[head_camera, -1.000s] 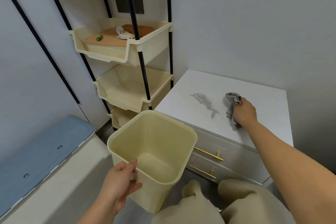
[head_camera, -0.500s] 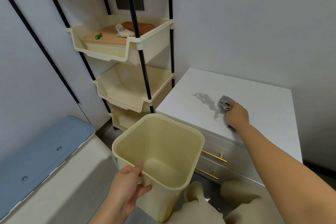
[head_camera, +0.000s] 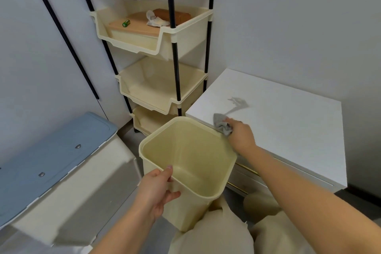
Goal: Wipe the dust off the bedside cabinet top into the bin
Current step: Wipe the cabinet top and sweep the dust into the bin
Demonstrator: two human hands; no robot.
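Observation:
The white bedside cabinet top (head_camera: pixel 288 121) fills the right middle of the view, with a grey dust smear (head_camera: pixel 238 104) near its left part. My right hand (head_camera: pixel 241 137) presses a crumpled grey cloth (head_camera: pixel 222 125) on the top at its front left edge. Right below that edge I hold a cream plastic bin (head_camera: pixel 185 163), its rim touching the cabinet's front. My left hand (head_camera: pixel 158 189) grips the bin's near rim, thumb inside. The bin's inside looks bare.
A cream three-tier rack (head_camera: pixel 156 51) with black poles stands left of the cabinet; its top tray holds a green battery (head_camera: pixel 126 23), a wrapper and a brown object. A blue-lidded box (head_camera: pixel 51 159) sits lower left. The cabinet drawers have gold handles (head_camera: pixel 245 169). My knees are at the bottom.
My right hand has dragged the cloth across the top from the middle to the front left edge, thinning the smear's lower end. The bin has come up under that edge.

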